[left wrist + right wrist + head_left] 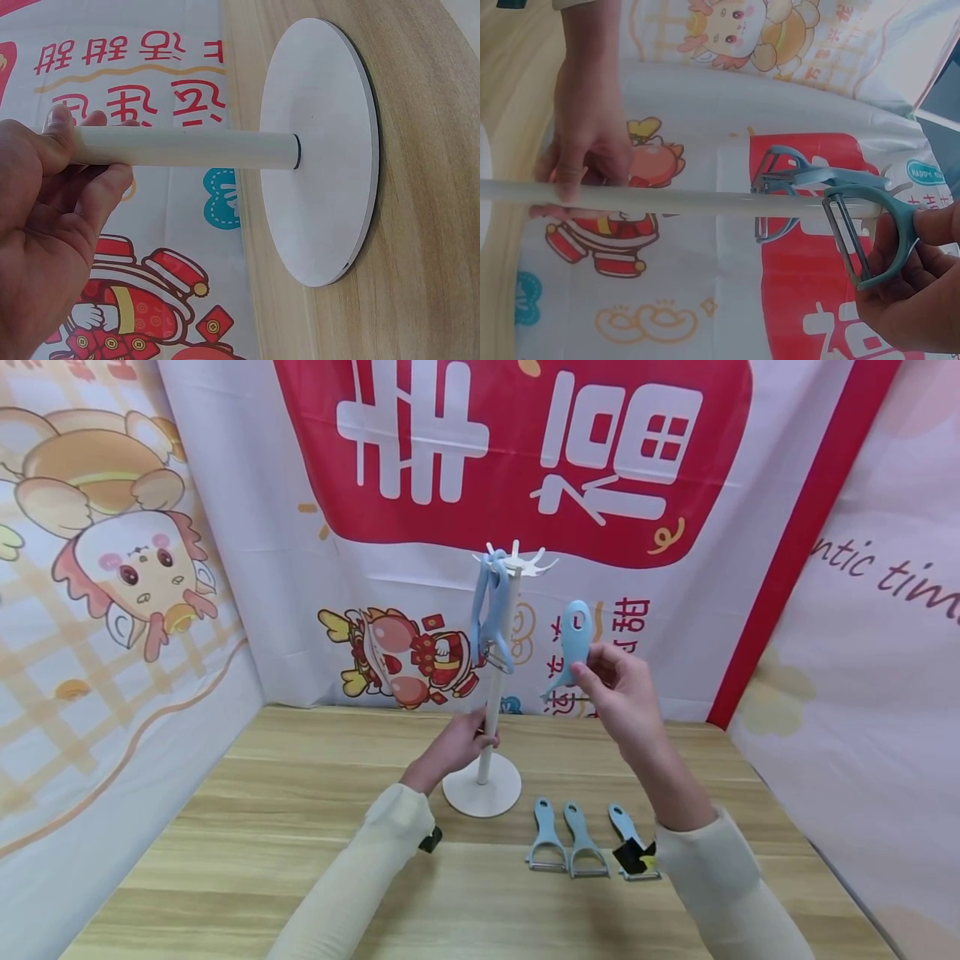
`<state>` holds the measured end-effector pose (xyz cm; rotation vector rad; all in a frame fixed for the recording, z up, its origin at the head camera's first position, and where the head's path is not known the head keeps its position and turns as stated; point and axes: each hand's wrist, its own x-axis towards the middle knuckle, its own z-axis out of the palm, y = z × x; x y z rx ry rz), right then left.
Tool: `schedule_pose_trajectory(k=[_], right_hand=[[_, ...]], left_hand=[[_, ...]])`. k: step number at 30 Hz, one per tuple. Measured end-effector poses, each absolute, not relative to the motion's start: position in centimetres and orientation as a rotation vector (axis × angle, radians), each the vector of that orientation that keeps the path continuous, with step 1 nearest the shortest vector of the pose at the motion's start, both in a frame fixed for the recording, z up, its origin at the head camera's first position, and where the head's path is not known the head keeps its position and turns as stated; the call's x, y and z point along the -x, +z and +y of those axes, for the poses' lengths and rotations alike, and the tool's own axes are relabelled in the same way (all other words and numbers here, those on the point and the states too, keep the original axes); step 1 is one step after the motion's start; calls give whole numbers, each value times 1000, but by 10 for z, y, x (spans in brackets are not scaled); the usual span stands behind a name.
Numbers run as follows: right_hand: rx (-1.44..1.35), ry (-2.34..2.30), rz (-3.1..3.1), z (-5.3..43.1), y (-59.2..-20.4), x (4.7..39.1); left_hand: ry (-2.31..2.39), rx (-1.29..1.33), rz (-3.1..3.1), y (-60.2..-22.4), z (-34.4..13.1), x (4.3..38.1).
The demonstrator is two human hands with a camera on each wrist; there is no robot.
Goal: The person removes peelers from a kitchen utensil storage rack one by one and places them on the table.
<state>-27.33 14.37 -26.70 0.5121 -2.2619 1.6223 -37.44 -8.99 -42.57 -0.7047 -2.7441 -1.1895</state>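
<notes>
A white stand (486, 781) with a round base and a ring of hooks at its top stands upright on the table. My left hand (463, 739) grips its pole low down; in the left wrist view the fingers and thumb (60, 124) wrap the pole (187, 148). Light blue peelers (491, 602) hang from hooks on the stand's left side. Right of the stand, in the air, my right hand (618, 681) pinches another light blue peeler (577, 631), handle hole up and blade down. The right wrist view shows this peeler's blade (847, 236) beside the pole.
Three more light blue peelers lie on the wooden table (300, 827) right of the base: one on the left (546, 827), one beside it (579, 835), and one (622, 820) partly covered by the right wrist's camera. Printed cloths (247, 610) hang behind and at both sides.
</notes>
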Motion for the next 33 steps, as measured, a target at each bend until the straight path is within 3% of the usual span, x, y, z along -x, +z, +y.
schedule_pose_trajectory(k=[33], right_hand=[[-386,1614,-2402,177,-311,261]], left_hand=[[-1185,698,-2753,-424,-91,373]])
